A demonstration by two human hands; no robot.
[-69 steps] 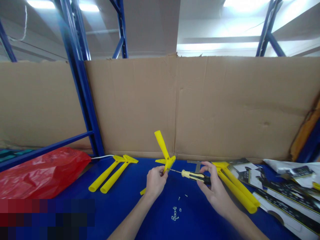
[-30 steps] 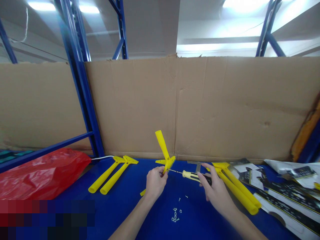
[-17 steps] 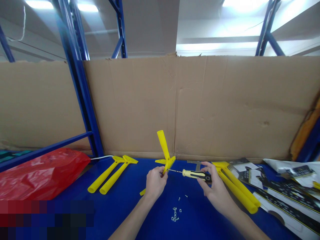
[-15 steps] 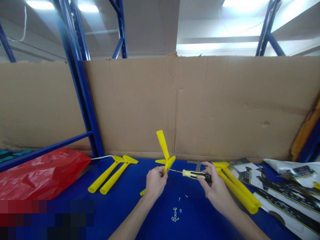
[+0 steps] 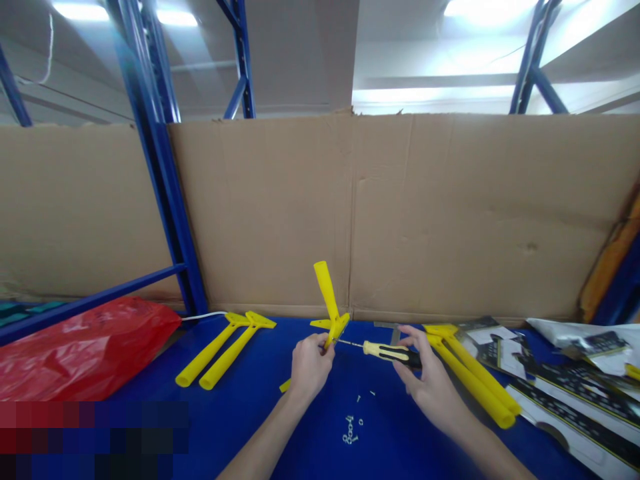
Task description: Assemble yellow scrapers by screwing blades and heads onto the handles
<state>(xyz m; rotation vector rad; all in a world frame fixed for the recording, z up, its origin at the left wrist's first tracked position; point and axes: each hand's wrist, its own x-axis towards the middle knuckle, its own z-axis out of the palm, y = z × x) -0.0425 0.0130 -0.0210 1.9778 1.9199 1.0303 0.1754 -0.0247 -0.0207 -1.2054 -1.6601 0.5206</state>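
In the head view my left hand (image 5: 313, 367) is closed on the head of a yellow plastic handle (image 5: 327, 290), whose round tube points up and away. My right hand (image 5: 433, 373) has its fingers around the black butt end of a cream-and-black screwdriver (image 5: 387, 353). The screwdriver lies nearly level, and its thin shaft reaches left to the head of the yellow handle beside my left fingertips. Whether the tip sits in a screw is too small to tell. Nearer me, loose small screws and nuts (image 5: 350, 430) lie on the blue tabletop (image 5: 400, 447).
Two yellow handles (image 5: 230, 357) lie to the left, two more (image 5: 475, 380) to the right. A red plastic bag (image 5: 95, 343) covers the left side. Black-and-white packaging (image 5: 585, 407) is heaped at right. Behind stands a cardboard wall (image 5: 425, 213) with a blue rack post (image 5: 165, 173).
My right fingers have shifted slightly on the screwdriver's butt, and its handle has turned a little. My left hand and the yellow handle stay almost where they were.
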